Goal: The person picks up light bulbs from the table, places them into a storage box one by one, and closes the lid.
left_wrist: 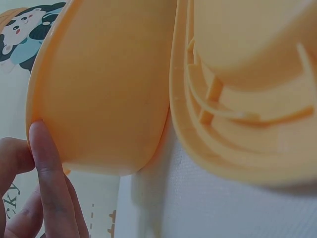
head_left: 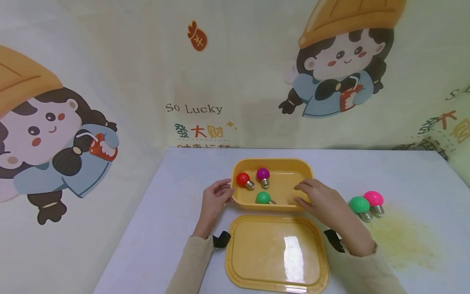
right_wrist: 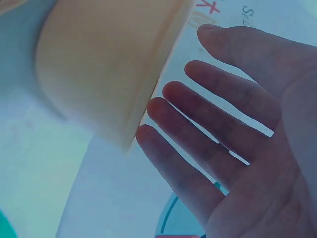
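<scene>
A yellow plastic box (head_left: 282, 207) stands on the table with a red bulb (head_left: 243, 179), a purple bulb (head_left: 262, 174) and a green bulb (head_left: 263, 198) in it. My left hand (head_left: 214, 202) grips the box's left end; in the left wrist view the thumb (left_wrist: 44, 148) lies on its outer wall with another finger at the rim. Over the right end of the box, my right hand (head_left: 324, 202) holds nothing, and the right wrist view has its fingers (right_wrist: 190, 173) nearly straight and spread, tips beside the rim.
Nearer than the box lies a yellow lid (head_left: 257, 253), also on the table (head_left: 154, 245). Right of my right hand, a second green bulb (head_left: 360, 204) and a pink bulb (head_left: 373, 198) lie together. A patterned cloth (head_left: 242, 73) hangs behind the table.
</scene>
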A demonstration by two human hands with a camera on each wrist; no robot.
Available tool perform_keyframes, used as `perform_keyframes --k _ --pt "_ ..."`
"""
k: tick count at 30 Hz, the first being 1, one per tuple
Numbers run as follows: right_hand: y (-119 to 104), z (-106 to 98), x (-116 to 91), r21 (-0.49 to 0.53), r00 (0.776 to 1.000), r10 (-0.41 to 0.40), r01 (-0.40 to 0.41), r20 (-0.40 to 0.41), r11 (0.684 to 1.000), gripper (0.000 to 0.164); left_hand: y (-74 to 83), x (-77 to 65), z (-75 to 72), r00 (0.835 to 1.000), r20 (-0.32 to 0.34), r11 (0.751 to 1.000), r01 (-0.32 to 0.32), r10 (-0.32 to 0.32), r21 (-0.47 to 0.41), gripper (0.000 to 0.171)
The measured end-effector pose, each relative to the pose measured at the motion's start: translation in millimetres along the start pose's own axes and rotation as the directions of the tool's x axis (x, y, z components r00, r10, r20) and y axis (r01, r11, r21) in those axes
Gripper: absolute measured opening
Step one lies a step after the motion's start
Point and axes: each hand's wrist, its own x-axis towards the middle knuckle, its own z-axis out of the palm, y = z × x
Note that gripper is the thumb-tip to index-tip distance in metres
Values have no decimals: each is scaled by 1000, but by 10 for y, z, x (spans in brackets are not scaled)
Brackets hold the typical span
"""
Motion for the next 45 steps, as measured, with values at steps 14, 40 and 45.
perform_keyframes --k 14,40,45 --pt "142 -64 -173 3 998 -26 27 -61 1000 33 7 0 -12 1000 -14 1000 -8 8 10 33" --pt "460 -97 -597 -53 999 32 -33 -35 998 30 15 -29 19 1000 -7 1000 -3 3 14 34" --pt "481 -97 -650 -55 998 70 -70 -1 996 29 3 -20 16 1000 -11 1000 2 -2 9 34"
